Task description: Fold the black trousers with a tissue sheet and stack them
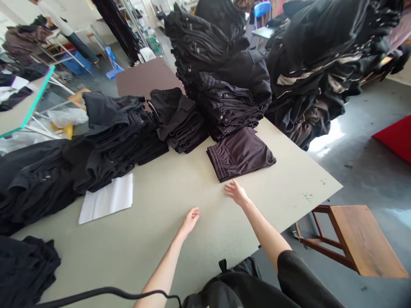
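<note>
My right hand (236,192) is over the pale table (154,239), fingers spread and holding nothing. Just beyond its fingertips lies a folded pair of dark trousers (240,153) with a gathered elastic waistband; whether the fingers touch its near edge I cannot tell. To the left and closer to my body is my left hand (190,220), its fingers loosely bent with nothing in them. Behind the folded trousers rises a tall stack of folded black garments (229,100). A smaller folded black stack (180,119) stands left of that.
More black garments (118,132) line the table's left side, beside white paper sheets (107,199). A black cable (105,291) crosses the near left. Right of the table stand a wooden stool (366,239) and a large heap of dark clothes (314,64). A person (61,21) is at far left.
</note>
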{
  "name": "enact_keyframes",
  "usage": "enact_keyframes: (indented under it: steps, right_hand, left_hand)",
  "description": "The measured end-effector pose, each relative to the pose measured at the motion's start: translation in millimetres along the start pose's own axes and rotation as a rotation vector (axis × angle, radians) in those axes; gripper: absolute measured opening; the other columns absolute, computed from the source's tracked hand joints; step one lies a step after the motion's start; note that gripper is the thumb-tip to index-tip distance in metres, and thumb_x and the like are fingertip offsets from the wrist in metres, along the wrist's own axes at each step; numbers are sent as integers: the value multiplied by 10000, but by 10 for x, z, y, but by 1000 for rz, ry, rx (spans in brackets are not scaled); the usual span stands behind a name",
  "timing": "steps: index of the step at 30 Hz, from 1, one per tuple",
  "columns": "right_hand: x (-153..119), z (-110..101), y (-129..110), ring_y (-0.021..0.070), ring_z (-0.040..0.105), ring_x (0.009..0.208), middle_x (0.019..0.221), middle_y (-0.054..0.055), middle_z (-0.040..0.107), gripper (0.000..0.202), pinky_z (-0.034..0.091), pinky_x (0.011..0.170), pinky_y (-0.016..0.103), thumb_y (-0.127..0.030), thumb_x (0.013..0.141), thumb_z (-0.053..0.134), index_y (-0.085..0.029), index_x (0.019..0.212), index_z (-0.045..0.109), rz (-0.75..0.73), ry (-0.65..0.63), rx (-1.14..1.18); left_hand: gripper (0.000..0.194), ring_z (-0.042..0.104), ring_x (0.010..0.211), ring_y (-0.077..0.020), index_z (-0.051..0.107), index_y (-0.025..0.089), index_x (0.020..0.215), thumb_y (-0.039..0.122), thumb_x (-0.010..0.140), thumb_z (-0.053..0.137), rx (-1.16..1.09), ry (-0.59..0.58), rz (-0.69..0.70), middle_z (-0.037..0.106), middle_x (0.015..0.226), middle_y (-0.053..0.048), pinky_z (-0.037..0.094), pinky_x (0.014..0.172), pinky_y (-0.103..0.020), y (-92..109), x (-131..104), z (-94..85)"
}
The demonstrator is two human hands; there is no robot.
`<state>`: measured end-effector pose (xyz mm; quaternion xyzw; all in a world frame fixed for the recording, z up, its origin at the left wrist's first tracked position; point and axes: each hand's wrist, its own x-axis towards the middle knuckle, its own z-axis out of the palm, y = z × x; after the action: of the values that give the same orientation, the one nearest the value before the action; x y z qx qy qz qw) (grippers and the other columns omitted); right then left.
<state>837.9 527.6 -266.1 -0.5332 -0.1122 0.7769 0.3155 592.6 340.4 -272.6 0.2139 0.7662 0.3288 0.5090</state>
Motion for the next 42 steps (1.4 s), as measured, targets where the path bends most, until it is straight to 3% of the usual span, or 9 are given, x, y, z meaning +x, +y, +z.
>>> enact_keyframes:
  steps: [5, 9, 14, 18, 21, 24, 28, 37, 42]
  right_hand:
    - [338, 520, -413, 244, 753, 885, 1128, 185, 715, 444, 621, 746, 407, -477, 1020, 518, -142, 1311, 499, 55, 90, 15]
    - [507, 498, -529, 201, 731, 718, 906, 127, 745, 289, 604, 679, 339, -323, 1037, 449, -139, 1243, 535, 17, 176, -26]
    - [357, 180, -373, 175, 730, 741, 828, 75, 737, 227, 601, 716, 295, -257, 1033, 394, -163, 1153, 561, -91, 237, -93]
    - [99, -267, -426, 206, 704, 719, 754, 80, 725, 153, 593, 737, 365, -233, 932, 555, -123, 1002, 634, -147, 243, -274]
    - [-58, -783, -803, 182, 666, 753, 789, 54, 708, 176, 561, 806, 343, -229, 908, 511, -147, 985, 646, -327, 434, -419]
    - [-114, -1319, -1316, 175, 640, 982, 1038, 71, 701, 271, 486, 982, 325, -199, 887, 449, -186, 1085, 633, -546, 694, -565]
    - [24, -1756, -1777, 206, 613, 1090, 1178, 128, 673, 256, 407, 1087, 349, -157, 818, 498, -172, 993, 685, -648, 778, -786]
    - [300, -1961, -2015, 220, 664, 940, 1018, 94, 753, 207, 483, 929, 338, -172, 810, 604, -170, 973, 731, -606, 520, -1173]
    - [334, -1773, -2138, 259, 703, 1061, 1217, 160, 726, 304, 497, 861, 335, -203, 940, 530, -172, 1206, 673, -479, 549, -1805]
  left_hand:
    - [341, 712, 888, -226, 703, 191, 988, 281, 668, 778, -101, 35, -33, 722, 901, -51, 522, 1007, -393, -485, -333, -221]
    - [346, 712, 902, -243, 710, 201, 944, 355, 647, 796, -49, 96, -16, 716, 874, -44, 529, 984, -398, -489, -373, -148]
    - [258, 698, 815, -238, 686, 215, 863, 362, 661, 752, 49, 129, -15, 675, 781, -13, 556, 905, -397, -400, -323, -88]
    - [273, 684, 771, -231, 686, 219, 863, 389, 656, 735, 81, 105, -2, 683, 774, -12, 558, 862, -387, -405, -300, -120]
    - [313, 665, 736, -223, 686, 214, 874, 415, 637, 713, 92, 89, 7, 688, 779, -13, 542, 828, -369, -442, -277, -139]
    - [259, 644, 718, -220, 671, 220, 855, 374, 648, 667, 143, 93, 9, 681, 756, -9, 521, 780, -344, -478, -231, -136]
    - [108, 630, 704, -212, 637, 232, 792, 259, 702, 584, 289, 102, 2, 669, 731, -7, 495, 726, -310, -443, -166, -103]
    - [186, 668, 795, -199, 493, 242, 747, 190, 925, 483, 757, 107, -112, 680, 809, -28, 432, 708, -264, -111, -262, 75]
    - [180, 670, 817, -186, 467, 237, 816, 191, 988, 436, 917, 87, -145, 689, 883, -38, 412, 686, -256, -74, -258, 130]
